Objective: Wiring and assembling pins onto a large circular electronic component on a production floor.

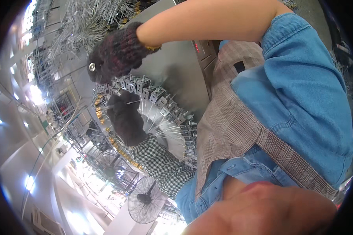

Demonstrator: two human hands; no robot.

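My right hand [115, 56], in a dark knitted glove, curls above the upper edge of a ring of small metal clamp blocks [157, 94]. A round silver piece [92, 67] shows at its far end; the rest of what it holds is hidden. My left hand [126, 121], gloved too, is closed inside the ring, with a thin metal rod [133, 102] sticking out from its fingers. White wires [161, 127] run from the blocks toward the ring's middle. Gold-coloured fittings [99, 111] line the ring's left side.
Bundles of grey-white cables [80, 29] hang at the upper left. A metal cabinet [202, 49] with a red display stands beyond the ring, close to my apron. A caged fan [145, 199] is at the bottom, near my checked left sleeve [161, 162].
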